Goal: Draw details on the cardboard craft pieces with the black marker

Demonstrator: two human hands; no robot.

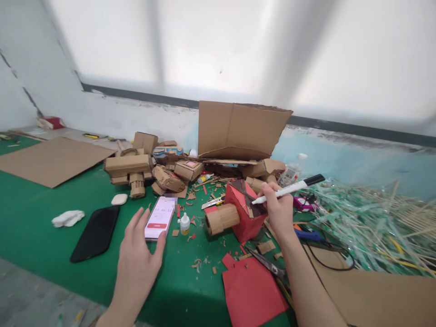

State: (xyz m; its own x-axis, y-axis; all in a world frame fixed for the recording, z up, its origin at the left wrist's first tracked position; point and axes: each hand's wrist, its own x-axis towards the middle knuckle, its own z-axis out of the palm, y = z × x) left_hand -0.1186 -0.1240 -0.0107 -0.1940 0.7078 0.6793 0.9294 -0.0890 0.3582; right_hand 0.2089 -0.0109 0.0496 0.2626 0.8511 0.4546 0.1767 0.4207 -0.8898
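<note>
My right hand (279,211) is closed around a white marker (289,189) with a black cap on its back end. The marker's tip is over the top of a red paper-covered box (250,227), close to or touching its dark brown patch. A brown cardboard tube (222,219) sticks out from the box's left side. My left hand (141,254) has its fingers spread around the near end of a phone (159,220) lying lit on the green table. The thumb overlaps the phone's lower right corner, and the fingertips are just left of its edge.
Scissors (269,265) and red paper (252,290) lie in front of the box. A small glue bottle (184,224) and a utility knife (213,203) are left of it. Cardboard models (127,165) stand behind; shredded strips (368,218) pile up at right. A black phone-like slab (96,234) lies left.
</note>
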